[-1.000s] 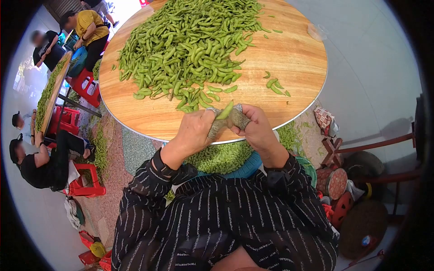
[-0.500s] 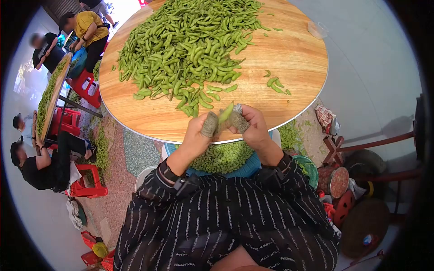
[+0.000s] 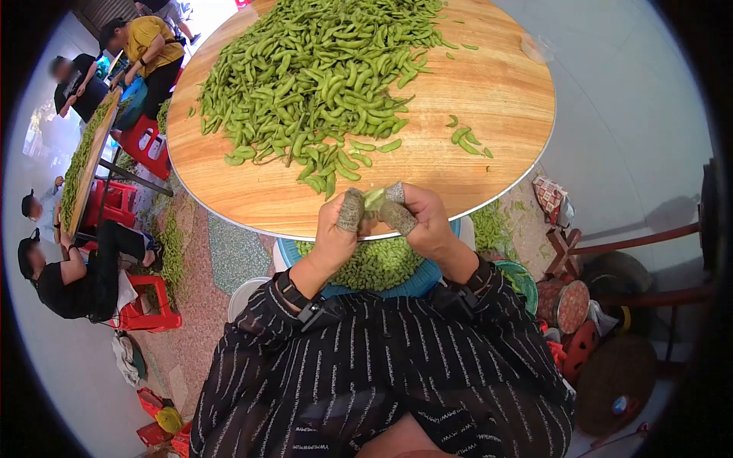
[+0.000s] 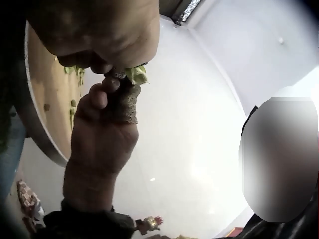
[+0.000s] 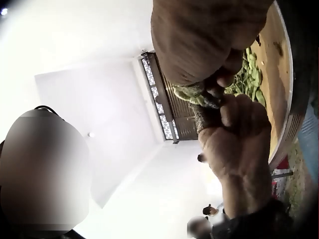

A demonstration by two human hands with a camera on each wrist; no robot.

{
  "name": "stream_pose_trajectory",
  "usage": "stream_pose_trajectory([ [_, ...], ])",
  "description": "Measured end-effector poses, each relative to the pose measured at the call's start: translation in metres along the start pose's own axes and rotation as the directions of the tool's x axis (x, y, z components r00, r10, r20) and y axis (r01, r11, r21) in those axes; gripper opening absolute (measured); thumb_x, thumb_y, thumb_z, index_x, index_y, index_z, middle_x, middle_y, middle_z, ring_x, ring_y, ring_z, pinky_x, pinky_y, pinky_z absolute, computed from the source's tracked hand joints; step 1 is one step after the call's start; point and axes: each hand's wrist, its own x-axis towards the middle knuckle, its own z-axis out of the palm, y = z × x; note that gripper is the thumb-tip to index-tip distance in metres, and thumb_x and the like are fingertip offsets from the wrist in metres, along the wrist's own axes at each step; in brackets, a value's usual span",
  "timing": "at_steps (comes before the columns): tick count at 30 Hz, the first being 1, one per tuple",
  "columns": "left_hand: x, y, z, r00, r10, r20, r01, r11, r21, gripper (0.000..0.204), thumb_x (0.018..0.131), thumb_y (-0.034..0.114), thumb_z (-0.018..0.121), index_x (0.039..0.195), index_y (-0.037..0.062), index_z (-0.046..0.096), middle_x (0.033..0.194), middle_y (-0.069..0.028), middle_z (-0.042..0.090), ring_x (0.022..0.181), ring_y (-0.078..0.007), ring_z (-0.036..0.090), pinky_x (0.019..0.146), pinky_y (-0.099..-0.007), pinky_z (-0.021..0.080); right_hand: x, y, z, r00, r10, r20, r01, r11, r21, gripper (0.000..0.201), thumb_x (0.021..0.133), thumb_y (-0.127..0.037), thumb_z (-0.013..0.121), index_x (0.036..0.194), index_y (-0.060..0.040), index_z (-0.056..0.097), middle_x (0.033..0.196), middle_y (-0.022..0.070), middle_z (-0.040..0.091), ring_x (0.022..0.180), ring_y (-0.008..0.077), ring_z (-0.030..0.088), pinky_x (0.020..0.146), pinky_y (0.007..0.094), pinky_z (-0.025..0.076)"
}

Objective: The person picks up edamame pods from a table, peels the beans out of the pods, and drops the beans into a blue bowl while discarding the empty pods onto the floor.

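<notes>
Over the near edge of the round wooden table [image 3: 489,91], both hands meet at one green soybean pod [image 3: 375,200]. My left hand [image 3: 334,233] pinches its left side, and my right hand [image 3: 429,221] pinches the right side with thumb and finger. Grey-green coverings wrap the thumbs and a right fingertip. In the left wrist view the pod [image 4: 137,75] looks split and ragged between the thumbs. The right wrist view shows the pod [image 5: 188,94] partly hidden by the right hand. Below the hands, a blue basin [image 3: 289,252] holds shelled green beans [image 3: 385,267].
A large heap of soybean pods [image 3: 305,84] covers the table's far and left parts, with a few stray pods [image 3: 466,141] to the right. A white bucket [image 3: 246,298] stands left of the basin. Other people [image 3: 57,267] sit at a second table [image 3: 88,168] on the left.
The pod stood upright and whole-looking between the hands; now it is lower, mostly covered by the thumbs and looks opened. The left hand has turned so its covered thumb faces up.
</notes>
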Motion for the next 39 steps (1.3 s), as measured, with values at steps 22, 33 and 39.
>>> stream_pose_trajectory([
  [22,0.000,0.010,-0.005,0.968,-0.108,0.228,0.122,0.991,-0.051,0.025,0.082,0.023,0.055,0.093,0.0029,0.045,0.080,-0.0007,0.052,0.073,-0.0073,0.051,0.061,-0.0209,0.045,-0.005,0.006,0.002,0.996,0.079,-0.033,-0.084,0.985,-0.154,0.013,0.072,0.005,0.046,0.082,0.0017,0.053,0.070,0.0027,0.055,0.065,0.0088,0.048,0.059,0.0235,0.039],
  [33,-0.006,0.013,-0.018,0.887,-0.381,0.261,0.435,0.879,-0.194,0.011,0.085,0.013,0.044,0.088,0.0033,0.047,0.062,-0.0030,0.050,0.049,-0.0082,0.045,0.044,-0.0186,0.034,-0.003,0.001,0.003,0.924,0.382,0.035,-0.377,0.888,0.264,0.007,0.075,0.003,0.047,0.077,-0.0012,0.053,0.069,0.0009,0.054,0.059,0.0066,0.046,0.052,0.0198,0.036],
  [39,-0.008,0.018,-0.017,0.932,-0.240,0.273,0.264,0.963,-0.056,0.017,0.085,0.011,0.045,0.099,0.0017,0.044,0.074,-0.0043,0.054,0.057,-0.0071,0.049,0.050,-0.0185,0.038,-0.003,-0.004,0.004,0.998,0.019,-0.062,-0.038,0.945,-0.324,0.016,0.068,0.008,0.043,0.081,0.0030,0.052,0.071,0.0049,0.055,0.064,0.0107,0.050,0.057,0.0238,0.041],
])
